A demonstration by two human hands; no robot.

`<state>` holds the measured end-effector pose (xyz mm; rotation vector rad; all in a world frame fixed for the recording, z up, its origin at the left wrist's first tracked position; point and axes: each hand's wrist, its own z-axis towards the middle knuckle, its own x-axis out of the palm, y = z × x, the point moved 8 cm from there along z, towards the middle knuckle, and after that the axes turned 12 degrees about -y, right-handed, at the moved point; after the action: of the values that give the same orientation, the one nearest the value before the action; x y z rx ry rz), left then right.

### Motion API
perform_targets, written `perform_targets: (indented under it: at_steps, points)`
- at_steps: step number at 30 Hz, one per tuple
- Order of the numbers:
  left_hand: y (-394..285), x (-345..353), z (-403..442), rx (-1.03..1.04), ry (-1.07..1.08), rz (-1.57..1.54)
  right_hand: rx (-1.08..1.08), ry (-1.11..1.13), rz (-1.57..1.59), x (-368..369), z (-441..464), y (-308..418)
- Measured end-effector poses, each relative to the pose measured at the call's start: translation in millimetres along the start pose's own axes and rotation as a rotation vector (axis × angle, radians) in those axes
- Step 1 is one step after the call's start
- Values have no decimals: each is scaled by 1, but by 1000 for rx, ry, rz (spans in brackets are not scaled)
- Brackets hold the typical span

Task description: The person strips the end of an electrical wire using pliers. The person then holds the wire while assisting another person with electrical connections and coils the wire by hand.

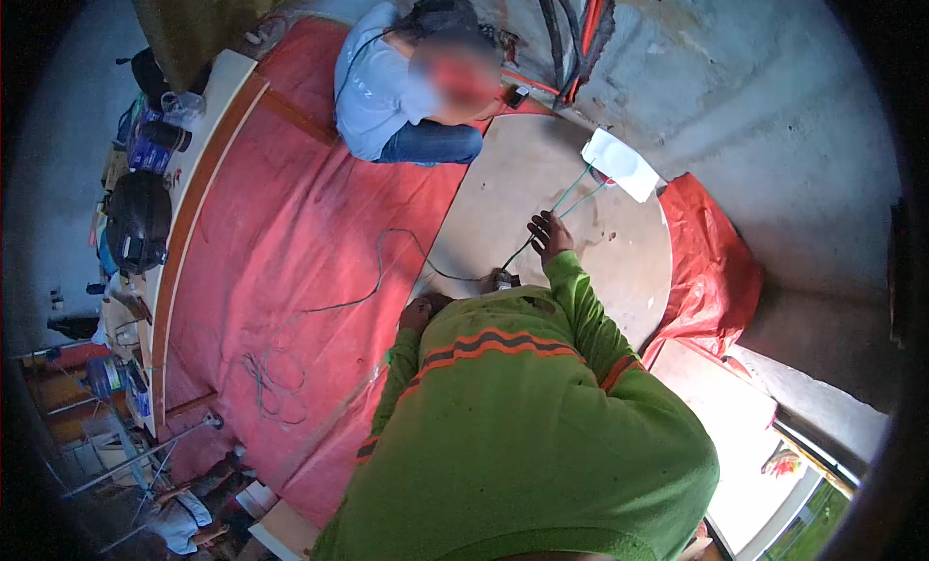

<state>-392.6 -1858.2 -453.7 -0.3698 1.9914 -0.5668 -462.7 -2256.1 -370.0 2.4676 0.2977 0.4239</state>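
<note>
My right hand reaches over the pale round board with its fingers spread. Thin green wires pass by the fingertips, and I cannot tell whether they touch. The wires run up to a white rectangular panel, where a small reddish part shows at its lower edge. Back toward my body, a dark cord leads to a small dark and white piece. My left hand rests low beside my body, near the cable; its fingers are too dark to read.
Another person crouches at the board's far left. A red sheet covers the left side, with a long dark cable loosely coiled on it. A wooden edge borders it. Red plastic bunches at right. Black and red cables hang on the wall.
</note>
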Motion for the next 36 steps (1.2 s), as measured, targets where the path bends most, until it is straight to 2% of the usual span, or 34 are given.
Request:
perform_targets:
  at_steps: [13, 15, 18, 30, 36]
  points:
    - [25, 23, 11, 101, -59, -65, -14, -11, 7, -4, 1, 3]
    - [34, 32, 15, 68, -85, 34, -12, -18, 6, -4, 0, 4]
    - [42, 34, 15, -22, -51, -1, -11, -9, 10, -3, 1, 2]
    - [26, 18, 12, 75, -60, -54, -31, 19, 2, -5, -1, 2]
    - [24, 18, 8, 51, -49, -53, -20, -3, 3, -9, -1, 3]
